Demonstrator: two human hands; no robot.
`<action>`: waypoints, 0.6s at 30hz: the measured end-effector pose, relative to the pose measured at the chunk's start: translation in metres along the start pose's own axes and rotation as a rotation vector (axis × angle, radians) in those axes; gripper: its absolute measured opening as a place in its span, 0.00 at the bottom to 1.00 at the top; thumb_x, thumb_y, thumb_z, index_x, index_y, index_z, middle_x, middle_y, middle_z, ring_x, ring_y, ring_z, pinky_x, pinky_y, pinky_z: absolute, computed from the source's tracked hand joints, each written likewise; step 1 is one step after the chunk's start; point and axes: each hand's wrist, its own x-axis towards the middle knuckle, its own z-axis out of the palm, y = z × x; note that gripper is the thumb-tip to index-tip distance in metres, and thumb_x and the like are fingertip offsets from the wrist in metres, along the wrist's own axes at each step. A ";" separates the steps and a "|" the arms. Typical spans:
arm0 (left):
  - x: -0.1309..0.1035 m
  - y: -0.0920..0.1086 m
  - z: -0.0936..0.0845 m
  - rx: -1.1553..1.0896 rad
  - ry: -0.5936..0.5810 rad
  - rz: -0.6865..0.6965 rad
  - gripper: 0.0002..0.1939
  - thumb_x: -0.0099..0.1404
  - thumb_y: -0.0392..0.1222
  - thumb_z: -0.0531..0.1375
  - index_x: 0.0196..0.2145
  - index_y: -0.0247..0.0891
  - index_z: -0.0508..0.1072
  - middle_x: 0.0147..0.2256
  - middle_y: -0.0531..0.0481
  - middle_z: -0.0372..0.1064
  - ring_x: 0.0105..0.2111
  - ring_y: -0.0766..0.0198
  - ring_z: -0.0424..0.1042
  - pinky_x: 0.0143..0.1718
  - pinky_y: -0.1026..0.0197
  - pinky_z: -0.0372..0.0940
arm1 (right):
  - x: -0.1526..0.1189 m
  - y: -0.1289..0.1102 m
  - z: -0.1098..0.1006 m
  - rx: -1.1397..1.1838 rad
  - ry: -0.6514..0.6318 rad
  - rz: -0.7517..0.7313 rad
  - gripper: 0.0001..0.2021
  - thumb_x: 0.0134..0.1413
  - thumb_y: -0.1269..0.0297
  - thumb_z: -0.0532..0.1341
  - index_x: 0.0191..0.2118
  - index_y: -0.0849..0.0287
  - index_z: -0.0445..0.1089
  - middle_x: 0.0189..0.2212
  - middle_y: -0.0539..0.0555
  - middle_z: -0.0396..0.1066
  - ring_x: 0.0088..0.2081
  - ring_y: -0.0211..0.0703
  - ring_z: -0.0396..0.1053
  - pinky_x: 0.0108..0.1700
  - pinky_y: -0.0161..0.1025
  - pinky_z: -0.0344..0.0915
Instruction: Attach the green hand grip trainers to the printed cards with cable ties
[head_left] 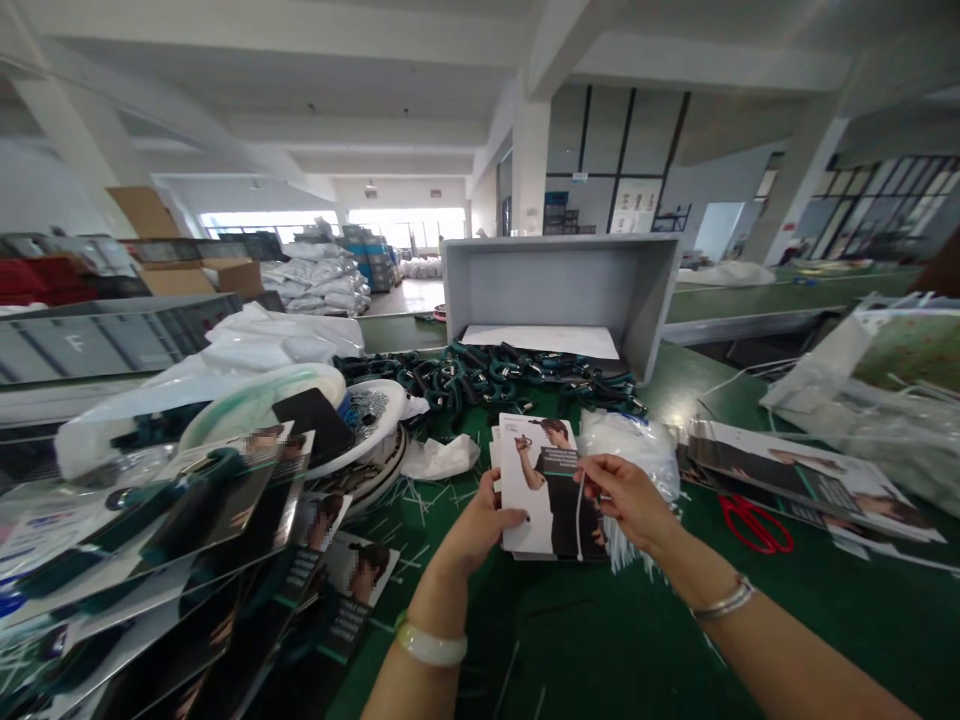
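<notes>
My left hand (480, 525) grips the left edge of a printed packaging card (525, 500), its thumb on the front. The card stands tilted, and at least one more card edge shows behind it. My right hand (630, 500) pinches a thin white cable tie (580, 525) at the card's right side; the tie hangs down across the card's front. I cannot tell whether the tie passes through the card. Behind my right hand lies a clear plastic bag (637, 440) of white cable ties, their ends spilling out below.
A pile of dark green and black curved parts (457, 380) spreads before a tipped grey crate (562, 285). Carded items (202, 510) heap at left, near a white bowl (390, 400) of small metal pieces. Red-handled scissors (757, 525) and more cards (825, 470) lie right.
</notes>
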 end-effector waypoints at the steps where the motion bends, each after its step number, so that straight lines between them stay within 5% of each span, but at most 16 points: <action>1: 0.000 0.000 0.001 -0.016 0.011 -0.006 0.37 0.43 0.28 0.63 0.50 0.40 0.54 0.36 0.48 0.71 0.35 0.58 0.71 0.37 0.56 0.64 | -0.001 0.001 0.003 -0.012 -0.020 0.003 0.19 0.34 0.52 0.68 0.27 0.63 0.67 0.24 0.51 0.68 0.21 0.29 0.57 0.15 0.24 0.39; 10: 0.002 -0.007 0.017 -0.063 0.153 -0.011 0.29 0.43 0.31 0.64 0.44 0.38 0.59 0.33 0.48 0.71 0.30 0.60 0.71 0.35 0.56 0.64 | -0.010 0.008 0.009 -0.434 -0.287 0.109 0.15 0.45 0.53 0.61 0.29 0.62 0.66 0.19 0.49 0.68 0.16 0.28 0.54 0.15 0.28 0.44; 18: -0.003 -0.011 0.038 -0.085 0.200 0.145 0.25 0.48 0.36 0.64 0.44 0.37 0.64 0.39 0.46 0.72 0.34 0.60 0.71 0.38 0.58 0.63 | -0.014 0.006 0.006 -0.221 -0.218 0.176 0.16 0.40 0.55 0.62 0.33 0.61 0.62 0.16 0.45 0.65 0.15 0.28 0.54 0.17 0.28 0.43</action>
